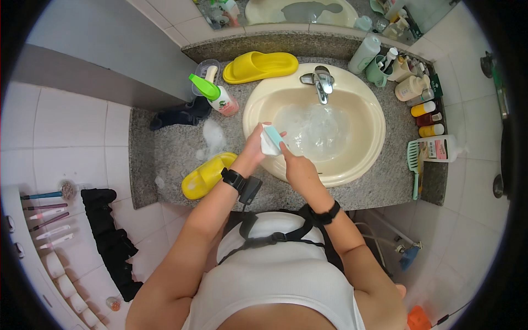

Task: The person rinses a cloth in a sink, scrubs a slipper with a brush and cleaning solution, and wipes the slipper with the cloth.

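At the left rim of the cream sink (369,148), my left hand (254,148) is closed around a small white and light-blue block (271,139). Its exact kind I cannot make out; it may be a brush or sponge. My right hand (300,169) meets the block from the right, index finger pressed on the blue side and the other fingers curled. Below them the basin contains cloudy, bubbly water (319,132). One yellow slipper (208,176) lies on the counter beside my left wrist. Another yellow slipper (261,67) rests behind the sink's left side.
A chrome faucet (321,82) stands at the sink's back. On the left are a green-topped spray bottle (217,96), dark cloth (181,114) and foam (213,136) on the granite counter (170,148). Several bottles, a green cup (378,71) and a green comb (413,165) line the right side.
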